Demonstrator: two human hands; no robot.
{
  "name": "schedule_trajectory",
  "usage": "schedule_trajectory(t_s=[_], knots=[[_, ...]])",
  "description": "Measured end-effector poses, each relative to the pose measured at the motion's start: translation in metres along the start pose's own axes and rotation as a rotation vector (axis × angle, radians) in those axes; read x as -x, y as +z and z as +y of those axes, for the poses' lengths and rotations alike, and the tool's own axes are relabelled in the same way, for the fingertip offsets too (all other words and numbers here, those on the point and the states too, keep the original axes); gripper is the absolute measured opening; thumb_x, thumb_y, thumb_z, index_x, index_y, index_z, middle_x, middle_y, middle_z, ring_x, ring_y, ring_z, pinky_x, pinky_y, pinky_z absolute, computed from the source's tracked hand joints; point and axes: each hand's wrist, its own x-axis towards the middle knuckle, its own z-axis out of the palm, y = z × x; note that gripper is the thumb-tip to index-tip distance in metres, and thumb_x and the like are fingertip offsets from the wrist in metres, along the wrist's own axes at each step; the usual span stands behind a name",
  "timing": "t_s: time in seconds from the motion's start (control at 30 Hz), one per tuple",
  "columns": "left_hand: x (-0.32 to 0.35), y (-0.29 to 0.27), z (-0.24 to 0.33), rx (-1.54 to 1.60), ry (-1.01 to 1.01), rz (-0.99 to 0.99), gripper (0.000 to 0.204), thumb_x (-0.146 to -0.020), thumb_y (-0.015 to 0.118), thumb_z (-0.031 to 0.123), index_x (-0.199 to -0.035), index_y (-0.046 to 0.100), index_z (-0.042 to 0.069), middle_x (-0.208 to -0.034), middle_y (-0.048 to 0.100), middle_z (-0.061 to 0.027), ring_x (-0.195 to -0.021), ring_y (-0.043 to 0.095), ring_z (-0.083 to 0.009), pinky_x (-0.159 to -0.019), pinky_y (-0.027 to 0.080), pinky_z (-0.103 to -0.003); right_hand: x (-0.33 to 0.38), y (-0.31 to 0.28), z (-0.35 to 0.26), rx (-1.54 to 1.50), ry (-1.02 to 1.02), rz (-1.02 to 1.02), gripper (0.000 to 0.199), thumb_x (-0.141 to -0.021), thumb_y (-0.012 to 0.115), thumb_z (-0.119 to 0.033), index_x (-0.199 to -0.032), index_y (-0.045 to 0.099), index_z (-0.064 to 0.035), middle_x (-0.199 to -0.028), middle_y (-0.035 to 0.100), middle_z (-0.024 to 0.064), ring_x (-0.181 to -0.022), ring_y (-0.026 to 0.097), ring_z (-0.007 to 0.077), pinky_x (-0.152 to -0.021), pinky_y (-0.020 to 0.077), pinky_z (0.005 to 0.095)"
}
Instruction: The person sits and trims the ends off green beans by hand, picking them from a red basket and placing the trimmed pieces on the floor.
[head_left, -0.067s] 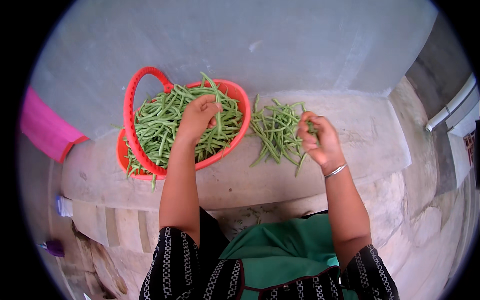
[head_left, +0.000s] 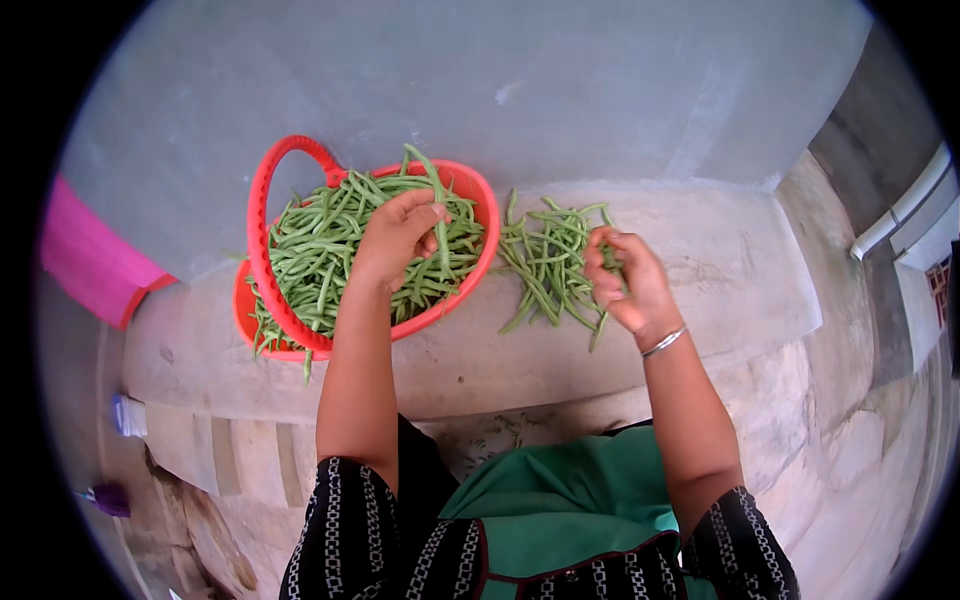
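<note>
My left hand [head_left: 402, 240] is closed on a green bean [head_left: 436, 180] above the basket, with the bean sticking up and down past my fingers. Below it, the red basket [head_left: 487, 225] with its arched handle is heaped with green beans [head_left: 318, 255]. To the right a loose pile of green beans [head_left: 548, 262] lies on the pale ledge. At that pile's right side is my right hand [head_left: 632, 280], fingers curled and slightly blurred, a bit of green showing between them. A silver bangle [head_left: 664, 341] circles that wrist.
The concrete ledge [head_left: 740, 290] runs along a grey wall [head_left: 600, 90]. A pink cloth [head_left: 95, 255] hangs at the left. At the far right is a white pipe [head_left: 905, 205]. Bean scraps [head_left: 495, 435] lie on the ground below the ledge.
My right hand has shifted slightly left, toward the loose pile. My left hand and its bean have hardly moved.
</note>
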Motion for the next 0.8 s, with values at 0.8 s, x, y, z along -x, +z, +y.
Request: schedule_trajectory(t_s=[0.8], knots=[[-0.016, 0.097, -0.067, -0.326, -0.081, -0.225, 0.032, -0.088, 0.058, 0.017, -0.114, 0.055, -0.001, -0.091, 0.062, -0.0051, -0.057, 0.052, -0.0065, -0.050, 0.042, -0.020, 0.031, 0.000, 0.084, 1.312, -0.007, -0.696, 0.019, -0.088, 0.049, -0.019, -0.087, 0.059, -0.0023, -0.078, 0.060, 0.0136, -0.073, 0.058, 0.0279, -0.071, 0.0459, 0.0357]])
